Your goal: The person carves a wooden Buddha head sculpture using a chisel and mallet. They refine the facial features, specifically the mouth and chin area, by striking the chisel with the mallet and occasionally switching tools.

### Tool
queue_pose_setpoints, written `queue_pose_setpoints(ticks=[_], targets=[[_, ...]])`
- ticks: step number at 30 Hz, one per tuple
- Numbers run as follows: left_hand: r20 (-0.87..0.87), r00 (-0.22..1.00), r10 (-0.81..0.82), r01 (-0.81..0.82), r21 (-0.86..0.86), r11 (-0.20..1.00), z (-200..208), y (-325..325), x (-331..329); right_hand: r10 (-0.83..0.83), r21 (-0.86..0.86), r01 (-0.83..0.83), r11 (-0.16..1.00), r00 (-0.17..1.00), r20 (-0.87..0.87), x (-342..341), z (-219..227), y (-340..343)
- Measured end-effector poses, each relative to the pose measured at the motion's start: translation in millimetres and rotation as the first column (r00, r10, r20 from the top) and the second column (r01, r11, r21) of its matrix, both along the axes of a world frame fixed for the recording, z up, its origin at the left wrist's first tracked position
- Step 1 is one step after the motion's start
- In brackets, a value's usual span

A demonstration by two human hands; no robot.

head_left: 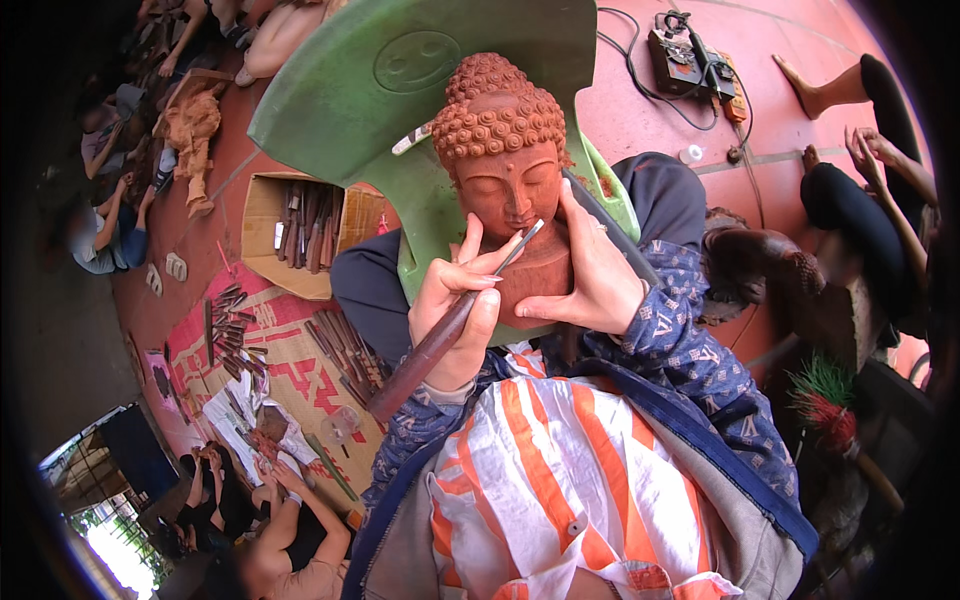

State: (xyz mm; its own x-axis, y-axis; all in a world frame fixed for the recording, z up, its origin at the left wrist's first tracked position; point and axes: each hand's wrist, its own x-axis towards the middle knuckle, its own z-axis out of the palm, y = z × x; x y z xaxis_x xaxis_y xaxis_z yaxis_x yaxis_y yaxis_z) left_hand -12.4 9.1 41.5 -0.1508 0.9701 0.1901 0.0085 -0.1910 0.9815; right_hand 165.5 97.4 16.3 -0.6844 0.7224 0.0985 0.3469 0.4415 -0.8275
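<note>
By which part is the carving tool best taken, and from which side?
Probably by its wooden handle, coming from the picture's lower left: this thick, long part sticks out there past the left hand, while the thin metal blade points up and right, toward the carved face.

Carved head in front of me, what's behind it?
A green plastic chair shows behind the carved head, around its top and sides. The head covers part of the chair, so whatever sits directly behind it can't be seen.
</note>
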Motion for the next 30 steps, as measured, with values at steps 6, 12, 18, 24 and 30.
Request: queue_pose_setpoints(ticks=[6,12,18,24,30], targets=[[0.137,0.984,-0.110,0.111,0.000,0.994,6.5,4.2,-21.7,-0.043,-0.067,0.037,0.997,0.996,-0.081,-1.0,-3.8,-1.2],[0.167,0.973,-0.161,0.169,-0.035,0.985,9.7,6.3,-32.0,-0.074,-0.148,0.061,0.987,0.994,-0.086,-1.6,-5.8,-1.2],[0.110,0.975,-0.191,0.201,-0.088,0.976,15.0,8.4,-40.1,-0.077,-0.165,0.067,0.984,0.995,-0.055,-1.5,-3.4,-1.1],[0.063,0.973,-0.221,0.226,-0.107,0.968,16.7,11.0,-46.0,-0.076,-0.140,0.069,0.988,0.996,-0.047,-1.9,-3.1,-1.2],[-0.039,0.970,-0.242,0.237,-0.104,0.966,15.3,11.8,-49.5,-0.072,-0.156,0.065,0.986,0.997,-0.039,-2.0,0.6,-1.0]])
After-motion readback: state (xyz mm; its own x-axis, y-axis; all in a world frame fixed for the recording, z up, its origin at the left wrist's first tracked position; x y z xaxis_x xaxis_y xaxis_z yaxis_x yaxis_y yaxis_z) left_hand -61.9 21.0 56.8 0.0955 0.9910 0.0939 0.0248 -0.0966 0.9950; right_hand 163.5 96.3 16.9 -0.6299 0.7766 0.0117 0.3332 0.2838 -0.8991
